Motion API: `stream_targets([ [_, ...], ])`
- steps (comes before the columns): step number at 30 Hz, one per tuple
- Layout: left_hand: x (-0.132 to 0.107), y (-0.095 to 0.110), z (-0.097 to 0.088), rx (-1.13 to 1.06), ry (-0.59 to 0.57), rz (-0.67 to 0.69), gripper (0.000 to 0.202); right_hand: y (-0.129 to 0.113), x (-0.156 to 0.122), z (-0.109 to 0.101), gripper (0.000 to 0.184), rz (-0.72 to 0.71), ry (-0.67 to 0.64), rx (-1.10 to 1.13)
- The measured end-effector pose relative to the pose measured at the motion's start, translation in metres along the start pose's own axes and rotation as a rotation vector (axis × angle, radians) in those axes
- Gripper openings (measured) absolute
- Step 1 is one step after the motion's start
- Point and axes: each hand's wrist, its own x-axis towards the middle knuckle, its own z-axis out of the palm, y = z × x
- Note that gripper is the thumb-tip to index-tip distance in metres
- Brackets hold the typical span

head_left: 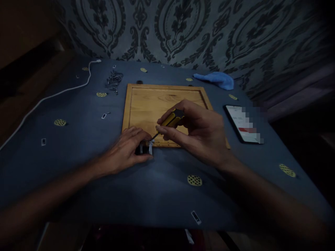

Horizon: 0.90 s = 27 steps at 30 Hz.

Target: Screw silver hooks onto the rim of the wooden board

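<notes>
My right hand (195, 134) is closed around a small screwdriver (171, 119) with a yellow and black handle, its thin tip angled down to the left. The tip meets a small dark part with a white clip (146, 148) at the near edge of the wooden board (146, 104). My left hand (128, 150) pinches that small part against the blue table (157, 195), fingers curled round it. Most of the part is hidden under my fingers.
A lit phone (244, 123) lies right of the board. A blue cloth (217, 79) sits at the back right. A white cable (54, 94) runs along the left. A tangle of wire (114, 79) and small scattered bits lie on the patterned tablecloth.
</notes>
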Motion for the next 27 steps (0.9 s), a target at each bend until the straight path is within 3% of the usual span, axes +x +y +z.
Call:
stream_targets([
  [8, 0.0, -0.001, 0.001, 0.006, -0.003, 0.001, 0.032, 0.0, 0.002, -0.002, 0.026, -0.021, -0.041, -0.004],
  [16, 0.001, -0.001, 0.0, 0.012, 0.0, 0.019, 0.032, -0.011, 0.008, -0.017, 0.024, 0.034, -0.276, 0.052],
  [23, 0.0, -0.002, 0.002, 0.005, 0.021, 0.045, 0.034, -0.005, 0.003, -0.008, 0.027, 0.035, -0.114, 0.041],
  [27, 0.0, -0.002, 0.003, 0.014, 0.027, 0.044, 0.033, -0.008, 0.005, -0.011, 0.03, 0.045, -0.155, 0.058],
])
